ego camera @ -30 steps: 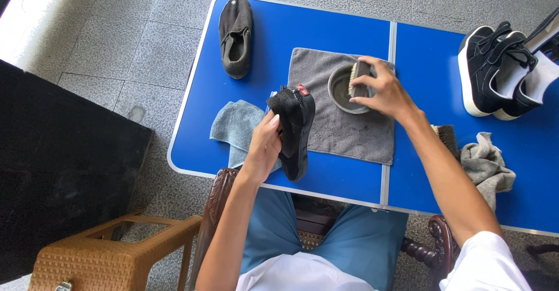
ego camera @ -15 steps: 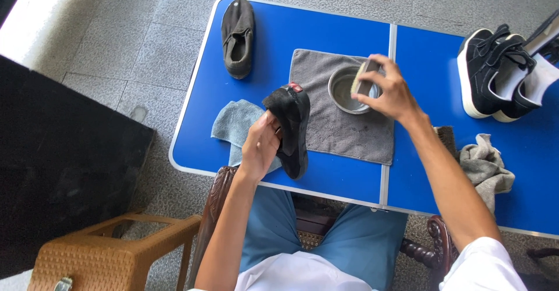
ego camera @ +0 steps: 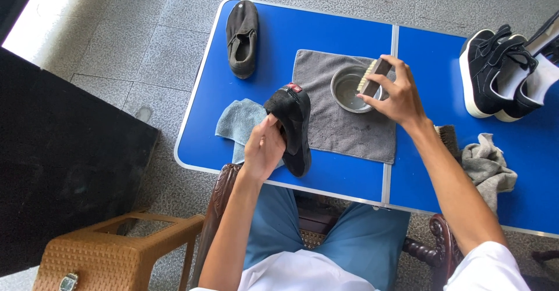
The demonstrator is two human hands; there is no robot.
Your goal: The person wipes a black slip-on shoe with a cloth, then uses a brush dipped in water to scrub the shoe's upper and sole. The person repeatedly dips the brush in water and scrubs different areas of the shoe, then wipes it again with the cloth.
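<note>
The right hand (ego camera: 395, 96) has lifted the brush (ego camera: 374, 74) from the bowl (ego camera: 348, 90) to its rim.

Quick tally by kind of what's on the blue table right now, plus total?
Shoes: 4 – black shoe in the left hand, dark slip-on, black-and-white sneaker pair
Cloths: 3 – grey towel, light blue cloth, grey rag
Brushes: 2 – brush in the right hand, second brush
Metal bowl: 1
Total: 10
</note>
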